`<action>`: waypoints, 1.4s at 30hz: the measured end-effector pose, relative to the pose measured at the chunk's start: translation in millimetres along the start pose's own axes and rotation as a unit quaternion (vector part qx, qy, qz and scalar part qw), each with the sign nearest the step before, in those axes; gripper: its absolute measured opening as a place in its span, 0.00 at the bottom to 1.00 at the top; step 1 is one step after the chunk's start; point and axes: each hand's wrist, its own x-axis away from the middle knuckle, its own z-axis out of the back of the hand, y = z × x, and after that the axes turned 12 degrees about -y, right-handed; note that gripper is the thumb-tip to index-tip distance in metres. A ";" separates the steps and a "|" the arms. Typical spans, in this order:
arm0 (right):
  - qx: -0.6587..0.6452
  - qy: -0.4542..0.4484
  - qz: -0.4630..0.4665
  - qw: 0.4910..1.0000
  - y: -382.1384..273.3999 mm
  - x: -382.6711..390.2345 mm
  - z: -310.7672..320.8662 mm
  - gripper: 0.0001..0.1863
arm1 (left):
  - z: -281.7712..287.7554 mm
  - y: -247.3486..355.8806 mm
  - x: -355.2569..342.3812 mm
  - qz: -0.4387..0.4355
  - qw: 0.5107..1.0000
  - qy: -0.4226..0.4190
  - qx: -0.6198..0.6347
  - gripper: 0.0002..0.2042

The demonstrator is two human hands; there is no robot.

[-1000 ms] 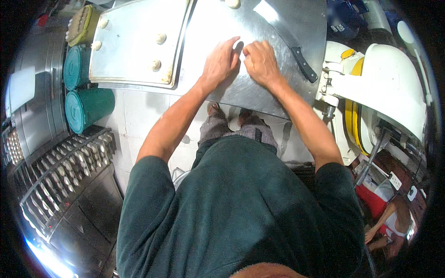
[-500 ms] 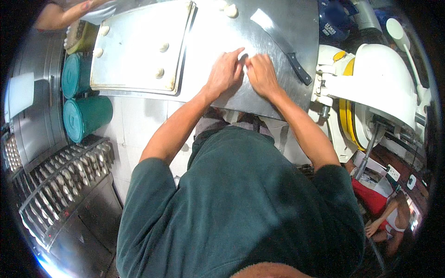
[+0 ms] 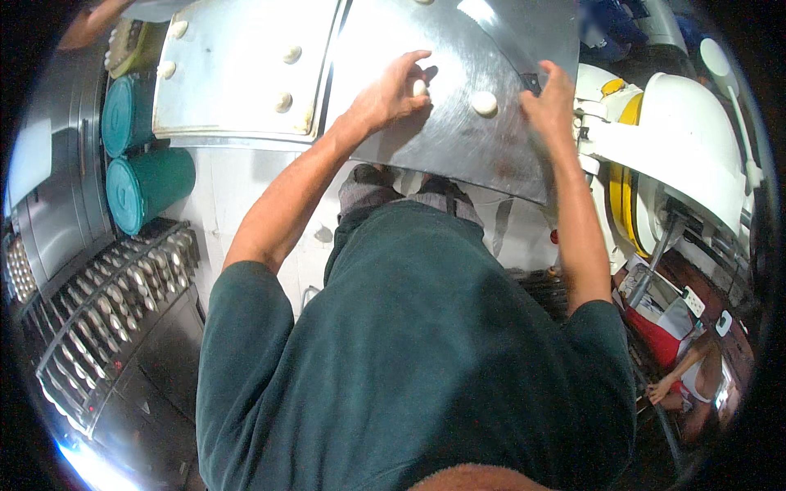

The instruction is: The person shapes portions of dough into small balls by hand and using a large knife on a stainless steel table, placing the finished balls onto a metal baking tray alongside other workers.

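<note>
My left hand is curled round a small dough ball above the steel worktop. Another pale, round dough ball rests on the worktop between my hands. My right hand, slightly blurred, is at the black handle of a long knife lying toward the back right; its thumb and fingers are apart, and much of the handle is hidden behind it. A metal tray to my left carries several dough balls, and a further one is cut off at the top edge.
Two teal bins stand left of the worktop, above a rack of pale pieces. A white and yellow machine adjoins the right side. Another person's arm shows at top left, another person at lower right.
My hands have moved apart, the right going right to the knife handle. Dough balls that were hidden between them now show, one on the steel. Another person's arm has appeared at top left.
</note>
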 end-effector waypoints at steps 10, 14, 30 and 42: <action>-0.128 -0.147 -0.076 0.978 -66.5 77.9 28.4 0.22 | -28.9 -7.9 29.5 0.009 0.984 0.173 0.033 0.29; -0.152 -0.213 -0.014 0.965 -107.0 111.1 21.0 0.19 | -35.6 -6.7 26.2 -0.035 0.967 0.249 0.040 0.21; -0.114 -0.320 0.005 0.941 -121.4 92.2 28.4 0.16 | -37.2 -13.7 23.1 -0.036 0.973 0.220 0.055 0.19; -0.173 -0.286 -0.025 0.942 -108.0 119.2 54.3 0.14 | -44.3 -12.7 28.1 -0.039 0.972 0.229 0.026 0.27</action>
